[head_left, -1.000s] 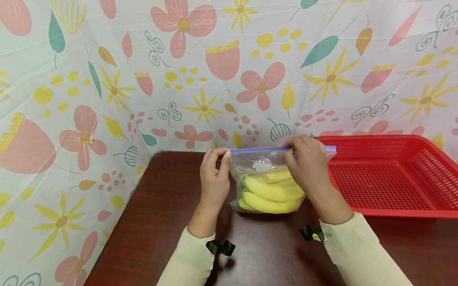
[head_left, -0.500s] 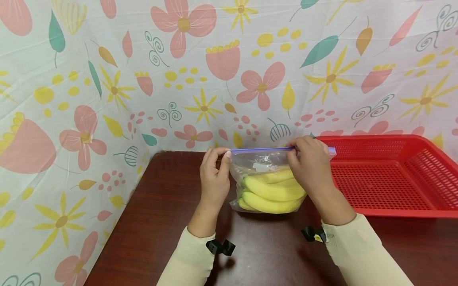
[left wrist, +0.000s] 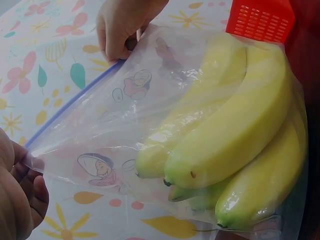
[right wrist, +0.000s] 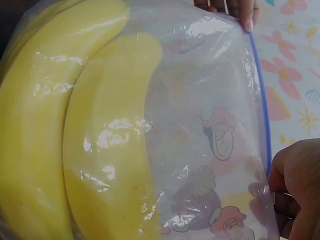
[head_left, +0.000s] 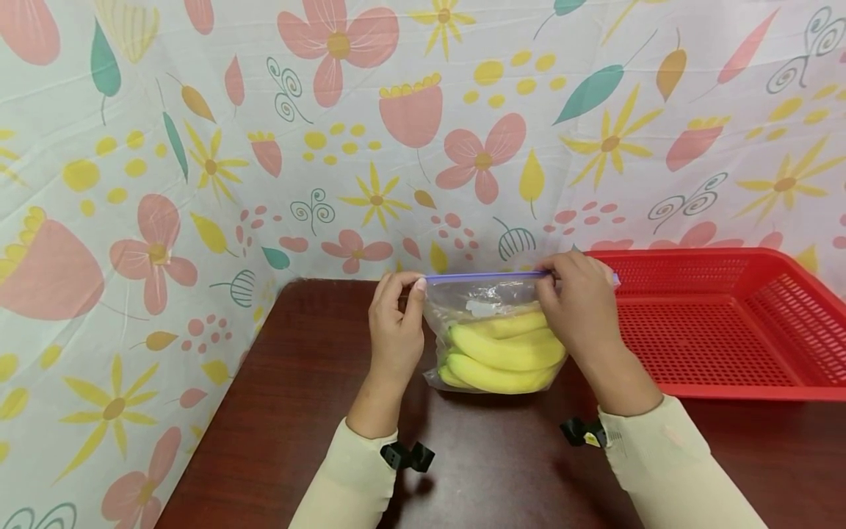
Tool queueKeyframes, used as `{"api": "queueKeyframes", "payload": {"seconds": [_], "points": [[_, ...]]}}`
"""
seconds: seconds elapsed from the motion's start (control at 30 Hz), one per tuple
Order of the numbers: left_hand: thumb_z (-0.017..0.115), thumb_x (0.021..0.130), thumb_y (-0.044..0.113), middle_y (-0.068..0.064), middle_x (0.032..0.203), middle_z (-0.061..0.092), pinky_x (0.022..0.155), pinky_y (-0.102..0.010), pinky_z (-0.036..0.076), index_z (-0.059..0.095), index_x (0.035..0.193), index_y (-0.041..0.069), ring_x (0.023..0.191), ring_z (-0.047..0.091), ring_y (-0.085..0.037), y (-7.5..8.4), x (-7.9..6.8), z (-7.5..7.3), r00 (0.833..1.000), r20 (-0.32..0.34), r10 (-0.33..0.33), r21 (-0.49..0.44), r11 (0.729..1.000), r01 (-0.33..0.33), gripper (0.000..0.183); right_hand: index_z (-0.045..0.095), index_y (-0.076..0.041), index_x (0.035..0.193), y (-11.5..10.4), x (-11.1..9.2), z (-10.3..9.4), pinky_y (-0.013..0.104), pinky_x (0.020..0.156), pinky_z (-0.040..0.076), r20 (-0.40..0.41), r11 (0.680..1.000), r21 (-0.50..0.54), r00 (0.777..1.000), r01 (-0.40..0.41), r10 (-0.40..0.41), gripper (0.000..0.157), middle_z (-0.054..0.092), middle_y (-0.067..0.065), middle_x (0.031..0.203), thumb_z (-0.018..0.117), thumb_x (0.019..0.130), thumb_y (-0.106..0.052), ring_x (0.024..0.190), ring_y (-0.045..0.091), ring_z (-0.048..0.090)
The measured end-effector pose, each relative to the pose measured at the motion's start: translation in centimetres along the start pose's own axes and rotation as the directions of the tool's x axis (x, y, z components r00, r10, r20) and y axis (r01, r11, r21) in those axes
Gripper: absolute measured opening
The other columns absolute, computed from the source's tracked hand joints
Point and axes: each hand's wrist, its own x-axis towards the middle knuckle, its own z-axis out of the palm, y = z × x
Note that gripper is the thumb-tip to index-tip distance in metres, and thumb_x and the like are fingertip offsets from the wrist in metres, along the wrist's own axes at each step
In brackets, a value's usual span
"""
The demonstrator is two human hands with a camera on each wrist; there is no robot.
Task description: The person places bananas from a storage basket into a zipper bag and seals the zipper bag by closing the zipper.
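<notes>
A clear zip bag with a purple-blue zip strip stands upright on the table, several yellow bananas inside. My left hand pinches the bag's top left corner between thumb and fingers. Toward the other end of the strip, my right hand pinches the zip, hiding part of the bag's right side. Cartoon figures printed on the plastic show in the left wrist view. The right wrist view has the bananas close up, with the strip stretched between both hands.
A red perforated plastic basket sits right of the bag, close to my right hand. The dark brown table meets a flower-patterned cloth at the back and left.
My right hand has slid a little to the right along the zip strip. The left hand keeps its hold on the corner, and the bananas stay where they were.
</notes>
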Motion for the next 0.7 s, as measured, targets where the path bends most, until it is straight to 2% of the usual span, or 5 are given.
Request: {"api": "queueKeyframes", "payload": {"seconds": [0.2,0.7], "points": [[0.06,0.102,0.022,-0.012,0.091,0.059,0.071,-0.02,0.047,0.07,0.102,0.004,0.082,0.053,-0.017,0.03,0.01,-0.01,1.0,0.0,0.0,0.0,1.0,0.0,0.02,0.07,0.002,0.096,0.22,0.04,-0.26,0.059,0.099,0.035,0.013,1.0,-0.008,1.0,-0.022,0.022,0.018,0.067,0.02,0.089,0.054,0.089,-0.003,0.095,0.041,0.057],[0.06,0.102,0.02,-0.012,0.091,0.059,0.072,-0.02,0.048,0.07,0.102,0.004,0.083,0.054,-0.017,-0.16,0.19,-0.02,1.0,-0.007,0.01,0.004,1.0,-0.01,0.019,0.072,0.001,0.095,0.86,0.1,-0.83,0.059,0.097,0.036,0.001,0.999,-0.003,0.999,-0.036,0.036,0.021,0.065,0.02,0.087,0.053,0.087,-0.002,0.092,0.042,0.056]]}}
